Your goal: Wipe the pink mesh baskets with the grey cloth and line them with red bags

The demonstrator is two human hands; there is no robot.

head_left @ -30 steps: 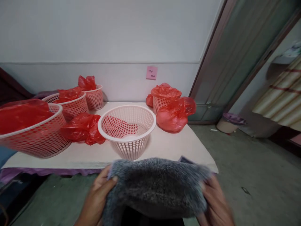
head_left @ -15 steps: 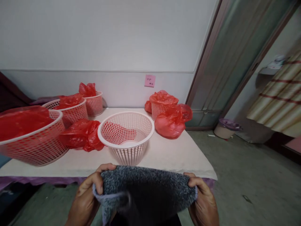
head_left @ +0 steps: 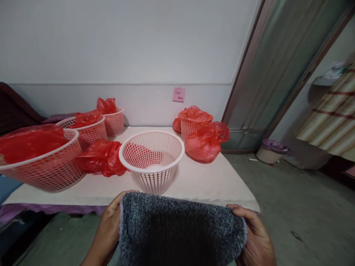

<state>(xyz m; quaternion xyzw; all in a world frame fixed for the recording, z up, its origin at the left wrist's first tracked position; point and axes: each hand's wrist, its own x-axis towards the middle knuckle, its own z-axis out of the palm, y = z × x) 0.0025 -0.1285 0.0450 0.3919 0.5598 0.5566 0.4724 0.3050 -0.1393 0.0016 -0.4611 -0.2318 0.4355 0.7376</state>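
Note:
A dark grey-blue fuzzy cloth (head_left: 183,214) with a pale lilac edge is stretched between my hands at the table's front edge. My left hand (head_left: 109,225) is closed on its left side, the fingers partly behind it. On the opposite side my right hand (head_left: 256,232) pinches the upper right corner, thumb in front. The cloth's lower part runs out of view. Just beyond it, a pale pink plastic basket (head_left: 154,177) stands upright with nothing visible inside; the cloth is apart from it as far as I can see.
Red plastic bags fill several baskets at the left, including a large basket (head_left: 55,170). A loose red bag (head_left: 104,157) lies beside the middle basket. To the right sit a knotted red bag (head_left: 203,146) and a lined basket (head_left: 190,129). A bin (head_left: 270,153) stands on the floor.
The folded-over left edge of the cloth now lies straight, and the cloth is spread wider. My right hand has moved to the right. The view has shifted slightly.

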